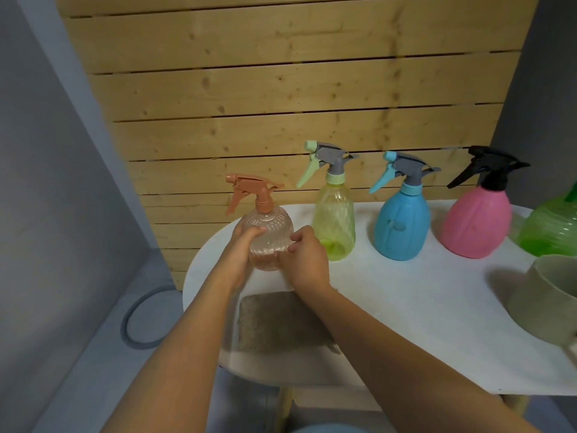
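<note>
A clear ribbed round spray bottle [271, 235] with an orange-pink trigger head stands upright at the left end of the white table [406, 295]. My left hand [242, 248] grips its left side, thumb over the upper front. My right hand [307, 256] grips its right side with curled fingers. The bottle's lower part is partly hidden behind both hands. A brownish cloth [278, 320] lies on the table just in front of the bottle, between my forearms.
To the right stand a yellow-green spray bottle [334, 223], a blue one [402, 223] and a pink one with a black head [477, 223]. A green container [552, 229] and a grey bowl [543, 295] sit at the right edge. A slatted wooden wall is behind.
</note>
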Demonstrator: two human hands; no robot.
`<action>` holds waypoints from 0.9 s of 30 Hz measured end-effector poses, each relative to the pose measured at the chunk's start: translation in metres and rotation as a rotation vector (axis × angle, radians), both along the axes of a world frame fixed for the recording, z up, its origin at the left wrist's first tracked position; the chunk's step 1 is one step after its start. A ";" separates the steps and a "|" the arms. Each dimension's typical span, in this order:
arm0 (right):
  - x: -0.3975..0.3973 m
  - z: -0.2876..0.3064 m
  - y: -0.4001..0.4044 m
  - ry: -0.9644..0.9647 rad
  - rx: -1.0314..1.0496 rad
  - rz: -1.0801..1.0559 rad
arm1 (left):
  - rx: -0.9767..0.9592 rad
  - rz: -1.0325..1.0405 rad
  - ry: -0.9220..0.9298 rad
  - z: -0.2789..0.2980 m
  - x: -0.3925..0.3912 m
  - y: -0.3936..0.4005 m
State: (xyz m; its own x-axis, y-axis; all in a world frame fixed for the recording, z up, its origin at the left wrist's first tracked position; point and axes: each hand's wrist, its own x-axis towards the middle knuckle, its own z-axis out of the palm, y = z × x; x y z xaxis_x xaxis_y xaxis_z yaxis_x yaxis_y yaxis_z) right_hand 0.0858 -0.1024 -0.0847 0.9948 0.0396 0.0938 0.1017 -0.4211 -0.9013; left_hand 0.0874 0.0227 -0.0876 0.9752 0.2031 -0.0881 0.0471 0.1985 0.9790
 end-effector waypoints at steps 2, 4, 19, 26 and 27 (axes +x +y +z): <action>-0.003 0.003 -0.008 -0.021 -0.012 -0.015 | 0.051 0.093 0.025 0.008 -0.004 -0.010; -0.006 0.006 -0.019 -0.093 -0.086 -0.120 | 0.280 0.344 0.032 0.013 -0.014 -0.025; 0.019 0.037 -0.081 -0.045 0.070 0.041 | 0.512 0.126 -0.060 0.058 -0.009 -0.113; -0.054 0.068 -0.107 -0.093 0.085 0.096 | 0.298 0.179 -0.062 0.094 -0.098 -0.115; -0.068 0.072 -0.115 -0.073 0.068 0.130 | 0.270 0.142 -0.047 0.097 -0.114 -0.114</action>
